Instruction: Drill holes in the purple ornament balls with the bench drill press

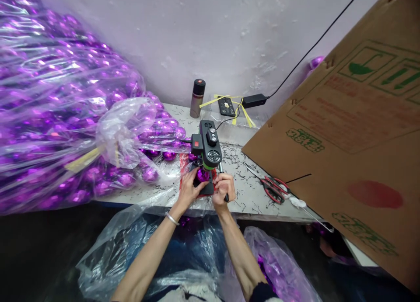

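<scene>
A small black bench press with a red switch stands on the white table. Beneath its head sits a shiny purple ball ornament. My left hand has its thumb and fingers around the ball at the press's base. Closed around the press's lever handle is my right hand, to the right of the ball. A red sheet shows under the press. Small dark scraps are scattered over the tabletop around it.
Large clear bags of purple balls crowd the left. On the right leans a big cardboard box, with red-handled scissors before it. A bottle, a phone and a black power adapter lie toward the wall. Plastic sheeting covers my lap.
</scene>
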